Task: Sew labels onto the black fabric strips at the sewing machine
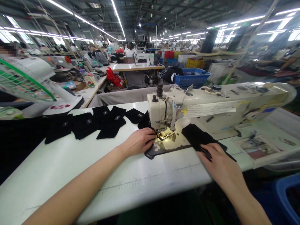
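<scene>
My left hand (140, 141) is at the left side of the sewing machine's presser foot (165, 135), fingers bent and pressed together at the edge of a black fabric piece (144, 121). The fingertips and the part of the piece they grip are mostly hidden. To the right of the needle area, my right hand (217, 159) is closed on the near edge of a stack of black fabric pieces (199, 136) lying on the machine bed. Several black fabric pieces with small light labels (87, 123) trail in an overlapping row across the table on the left.
The sewing machine (211, 103) spans the table's right side. A white table fan (35, 75) with a green-rimmed guard stands at the left. Beyond the table are a blue basket (193, 78) and a red bag (114, 77). Another blue container (287, 190) sits at lower right.
</scene>
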The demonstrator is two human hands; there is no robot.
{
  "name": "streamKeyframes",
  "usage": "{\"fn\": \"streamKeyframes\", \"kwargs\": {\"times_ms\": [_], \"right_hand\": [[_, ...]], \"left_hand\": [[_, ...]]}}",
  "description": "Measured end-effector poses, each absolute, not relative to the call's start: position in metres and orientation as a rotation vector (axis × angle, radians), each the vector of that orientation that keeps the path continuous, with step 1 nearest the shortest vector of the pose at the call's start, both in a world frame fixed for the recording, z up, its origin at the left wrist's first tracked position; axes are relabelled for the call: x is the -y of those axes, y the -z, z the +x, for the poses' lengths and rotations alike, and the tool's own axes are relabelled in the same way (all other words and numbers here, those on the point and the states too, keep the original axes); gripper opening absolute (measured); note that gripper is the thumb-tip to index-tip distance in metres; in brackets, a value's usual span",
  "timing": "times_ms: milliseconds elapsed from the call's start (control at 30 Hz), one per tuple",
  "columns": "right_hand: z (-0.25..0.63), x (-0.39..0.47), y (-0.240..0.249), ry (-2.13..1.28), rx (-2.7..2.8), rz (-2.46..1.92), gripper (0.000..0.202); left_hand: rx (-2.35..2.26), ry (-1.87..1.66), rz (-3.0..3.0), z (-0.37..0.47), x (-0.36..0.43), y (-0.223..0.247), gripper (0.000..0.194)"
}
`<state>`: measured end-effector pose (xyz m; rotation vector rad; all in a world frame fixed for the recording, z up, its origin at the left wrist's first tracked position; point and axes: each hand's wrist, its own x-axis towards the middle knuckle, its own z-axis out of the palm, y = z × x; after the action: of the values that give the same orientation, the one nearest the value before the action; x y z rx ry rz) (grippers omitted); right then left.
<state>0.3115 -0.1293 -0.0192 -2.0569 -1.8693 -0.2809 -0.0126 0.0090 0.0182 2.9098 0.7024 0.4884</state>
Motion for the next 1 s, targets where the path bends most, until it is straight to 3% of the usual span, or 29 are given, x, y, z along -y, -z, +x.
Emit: {"fn": "streamKeyframes", "kwargs": {"times_ms": [467,733,900,1000], "right_hand": [[0.308,0.126,0.007,0.358,1.918,-1.932,0.019],[0.305,0.143,-0.035,0.736,1.737,-1.662,0.020],[0.297,0.163,-0.059,0.738,1.939,-1.450,0.031],[0.285,0.169,-0.064,0.559,1.945,-1.392,0.027]], "left_hand": [[-0.738,-0.581,2.901,-0.013,-0.009,-0.011,0.032],[-0.818,-0.594,2.907,-0.023,-0.019,-0.004,0.034],[-1.048,-0.571,2.896,-0.044,-0.036,-0.003,0.036],[-1.215,-0.523,2.904,-0.055,-0.035,-0.006,0.036]]}}
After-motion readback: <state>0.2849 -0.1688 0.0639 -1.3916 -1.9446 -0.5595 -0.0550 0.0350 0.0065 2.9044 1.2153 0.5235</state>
